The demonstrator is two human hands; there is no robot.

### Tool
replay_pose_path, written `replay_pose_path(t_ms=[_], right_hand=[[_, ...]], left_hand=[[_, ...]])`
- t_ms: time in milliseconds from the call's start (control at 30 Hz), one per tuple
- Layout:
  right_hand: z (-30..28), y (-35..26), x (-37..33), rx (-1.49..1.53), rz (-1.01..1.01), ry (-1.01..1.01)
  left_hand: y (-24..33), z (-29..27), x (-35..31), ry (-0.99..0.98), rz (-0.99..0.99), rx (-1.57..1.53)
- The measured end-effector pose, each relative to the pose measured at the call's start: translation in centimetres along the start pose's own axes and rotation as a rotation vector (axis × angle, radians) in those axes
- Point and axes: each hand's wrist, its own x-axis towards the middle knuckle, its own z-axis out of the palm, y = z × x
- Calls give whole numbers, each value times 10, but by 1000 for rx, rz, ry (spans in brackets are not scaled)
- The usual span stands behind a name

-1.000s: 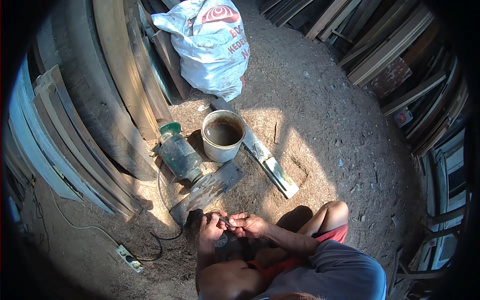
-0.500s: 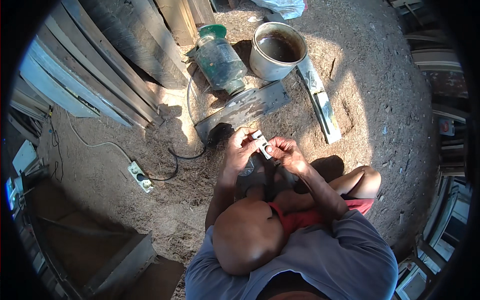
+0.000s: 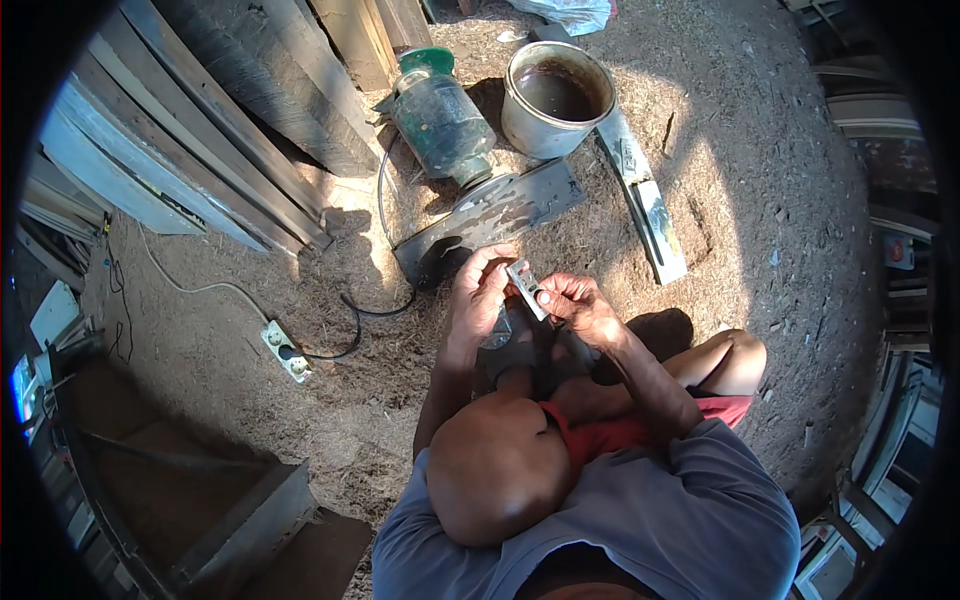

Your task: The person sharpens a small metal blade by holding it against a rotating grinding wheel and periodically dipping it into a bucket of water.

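Between my two hands is a small, narrow metal plate (image 3: 526,287) with dark slots or holes in it. My left hand (image 3: 482,292) pinches its far left end between thumb and fingers. My right hand (image 3: 580,308) has thumb and fingertips closed on its right edge, partly covering it. The plate is held slanting above my feet. A clear plastic object (image 3: 497,331), perhaps a bottle or bag, shows in part beneath my left hand.
Ahead stand a worn green electric motor (image 3: 440,120), a white bucket (image 3: 543,140) of dark liquid, a mottled board (image 3: 525,208) and a long level-like bar (image 3: 655,232). A black cord joins a white power strip (image 3: 285,352) at left. Planks (image 3: 200,130) lean at the far left.
The plate has been tilted, so its face looks greyer and less bright. Both hands keep their pinch with only slight finger movement. The whole view has shifted a little.
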Motion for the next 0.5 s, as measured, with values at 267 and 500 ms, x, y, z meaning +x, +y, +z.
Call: replay_pose_path(t_ms=[267,500], right_hand=[[12,-14,-9,128,-51,105],[18,-36,-22,138,-141,22]], left_hand=[[-17,-9,-1,-95,134,-36],[-21,1,2,-24,35,-123]])
